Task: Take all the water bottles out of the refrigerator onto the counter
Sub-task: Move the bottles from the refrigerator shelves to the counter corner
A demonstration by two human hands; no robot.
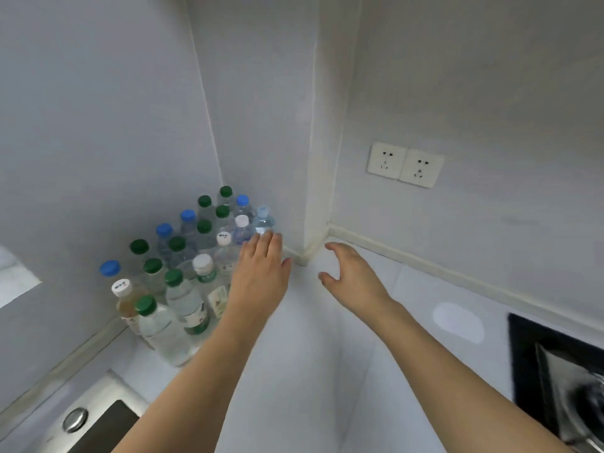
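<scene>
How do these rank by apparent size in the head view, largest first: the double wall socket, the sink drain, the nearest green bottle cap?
1. Double wall socket
2. Sink drain
3. Nearest green bottle cap, only slightly smaller than the drain; differing camera distance leaves true sizes unsure.

the counter (pixel 304 371) is plain white, the walls (pixel 98 109) a pale grey-white. the clear bottles (pixel 183 302) at the far left carry dark green, bright blue, white and pale blue caps; the near-left bottle with a white cap (pixel 121 287) holds amber liquid. some labels are green and white. the twin sockets (pixel 405 165) are cream, and the hob (pixel 555 364) on the right is black.
</scene>
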